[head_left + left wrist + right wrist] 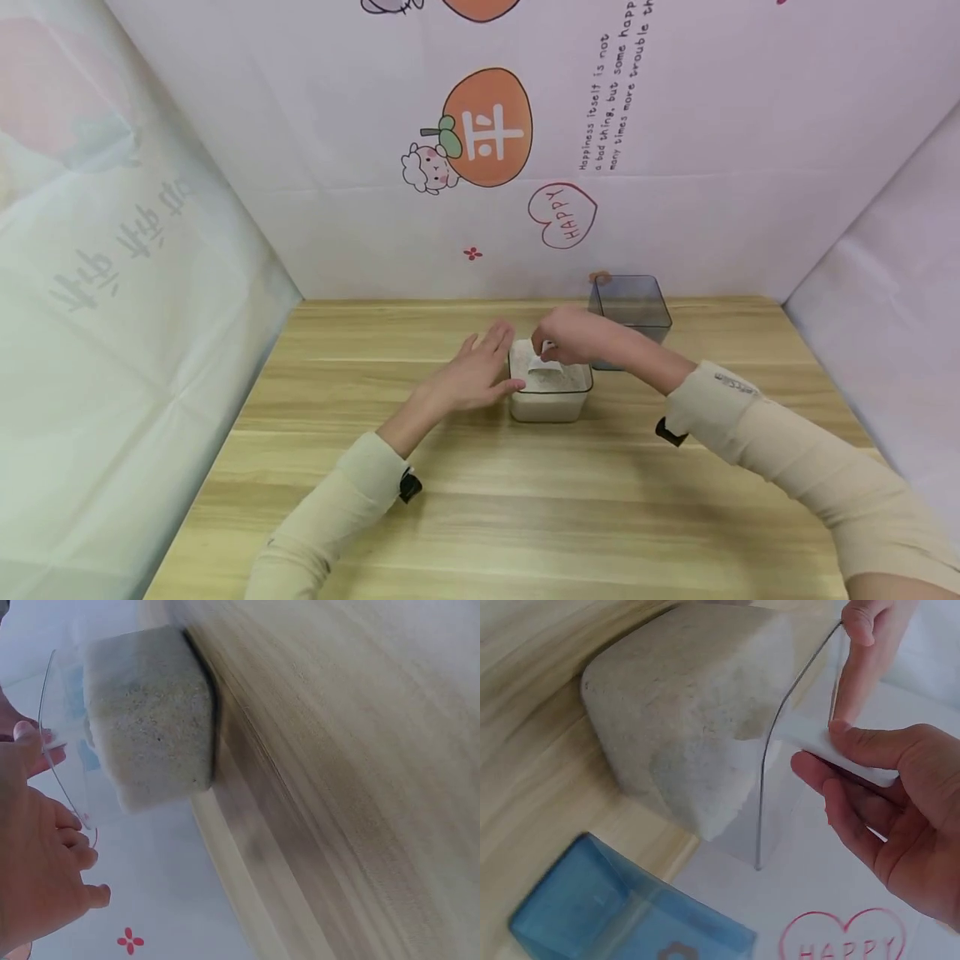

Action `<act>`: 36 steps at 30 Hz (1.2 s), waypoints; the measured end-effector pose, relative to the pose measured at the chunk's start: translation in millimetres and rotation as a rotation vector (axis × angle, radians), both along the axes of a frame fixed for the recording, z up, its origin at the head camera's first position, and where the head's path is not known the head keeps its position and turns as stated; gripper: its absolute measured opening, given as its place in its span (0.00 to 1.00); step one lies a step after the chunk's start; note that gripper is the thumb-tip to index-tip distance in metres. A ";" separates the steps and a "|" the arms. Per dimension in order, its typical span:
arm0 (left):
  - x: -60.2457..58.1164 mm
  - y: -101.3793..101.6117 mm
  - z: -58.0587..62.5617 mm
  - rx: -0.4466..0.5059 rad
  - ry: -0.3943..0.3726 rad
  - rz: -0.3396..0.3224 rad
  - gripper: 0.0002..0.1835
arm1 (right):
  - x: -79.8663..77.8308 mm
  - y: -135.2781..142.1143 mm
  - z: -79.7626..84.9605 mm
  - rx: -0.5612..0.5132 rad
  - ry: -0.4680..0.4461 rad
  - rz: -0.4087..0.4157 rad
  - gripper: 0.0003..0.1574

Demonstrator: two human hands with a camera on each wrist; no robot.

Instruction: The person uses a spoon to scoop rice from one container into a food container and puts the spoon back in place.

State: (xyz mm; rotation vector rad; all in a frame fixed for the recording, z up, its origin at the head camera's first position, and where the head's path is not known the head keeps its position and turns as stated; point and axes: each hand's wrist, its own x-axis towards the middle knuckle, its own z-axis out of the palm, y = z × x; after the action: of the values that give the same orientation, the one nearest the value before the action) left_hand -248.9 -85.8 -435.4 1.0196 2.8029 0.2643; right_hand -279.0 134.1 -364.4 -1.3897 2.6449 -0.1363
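Note:
A clear square container (550, 408), filled with off-white grainy stuff, stands on the wooden table. My left hand (474, 373) lies along its left side, fingers straight, thumb by the front rim. From above, my right hand (574, 336) pinches the handle of a white scoop (816, 741) between thumb and fingers. The scoop's head dips inside the rim, over the grainy stuff, which slopes down on one side in the right wrist view. Just behind my right hand stands a bluish see-through container (632, 293), partly hidden by that hand and forearm.
The wooden table (525, 517) reaches back to a white printed cloth (360, 242) hung upright behind it. More pale cloth (135, 333) hangs along the left and right sides. A dark band (671, 432) sits at my right wrist.

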 end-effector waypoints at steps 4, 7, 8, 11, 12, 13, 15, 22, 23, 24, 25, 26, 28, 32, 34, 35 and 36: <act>-2.1 3.8 1.5 -0.068 0.036 -0.013 0.47 | 2.7 -7.6 4.9 0.118 0.054 -0.039 0.03; -4.6 6.7 2.1 -0.087 0.065 -0.034 0.46 | 6.0 -13.1 9.7 0.208 0.107 -0.064 0.02; -5.1 7.4 2.2 -0.089 0.070 -0.043 0.46 | 6.7 -14.1 11.0 0.231 0.117 -0.068 0.03; -5.4 8.8 2.5 -0.099 0.069 -0.065 0.47 | 9.1 -13.8 16.9 0.261 0.123 -0.081 0.05; -5.2 9.0 2.4 -0.099 0.063 -0.070 0.47 | 9.9 -12.4 20.2 0.254 0.117 -0.094 0.04; -5.0 9.1 2.3 -0.100 0.059 -0.076 0.48 | 10.3 -10.5 23.5 0.241 0.119 -0.102 0.04; -4.4 9.1 2.3 -0.099 0.051 -0.089 0.47 | 11.2 -5.2 31.7 0.206 0.128 -0.121 0.02; -3.6 8.8 2.6 -0.091 0.058 -0.104 0.45 | 13.3 11.2 52.0 0.099 0.188 -0.134 0.04; -3.3 8.9 2.9 -0.092 0.053 -0.102 0.45 | 13.2 12.6 51.5 0.094 0.191 -0.138 0.04; -3.4 9.0 2.8 -0.096 0.051 -0.102 0.45 | 12.8 13.9 50.1 0.096 0.191 -0.142 0.04; -3.3 9.1 2.7 -0.101 0.046 -0.101 0.45 | 12.4 14.9 47.8 0.100 0.180 -0.146 0.05; -3.2 9.3 2.8 -0.103 0.039 -0.101 0.45 | 12.3 16.1 45.4 0.110 0.177 -0.147 0.06; -3.3 9.9 2.6 -0.109 0.032 -0.104 0.45 | 12.0 18.0 39.3 0.146 0.165 -0.154 0.07; -4.2 11.2 3.8 -0.126 0.026 -0.112 0.45 | 10.9 22.6 27.5 0.195 0.184 -0.168 0.10; -5.1 11.8 4.6 -0.129 0.033 -0.115 0.45 | 9.6 23.6 23.2 0.200 0.183 -0.184 0.12; -5.6 12.1 5.0 -0.129 0.033 -0.115 0.45 | 8.4 23.9 20.8 0.200 0.184 -0.188 0.12; -6.2 12.3 4.9 -0.127 0.035 -0.115 0.45 | 7.3 23.9 18.7 0.199 0.181 -0.193 0.13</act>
State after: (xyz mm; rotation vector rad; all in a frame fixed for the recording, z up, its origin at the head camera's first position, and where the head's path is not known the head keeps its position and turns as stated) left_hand -255.1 -73.6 -430.5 1.1603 2.7381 0.0548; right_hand -271.7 158.0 -345.7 -1.1324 2.8425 0.2357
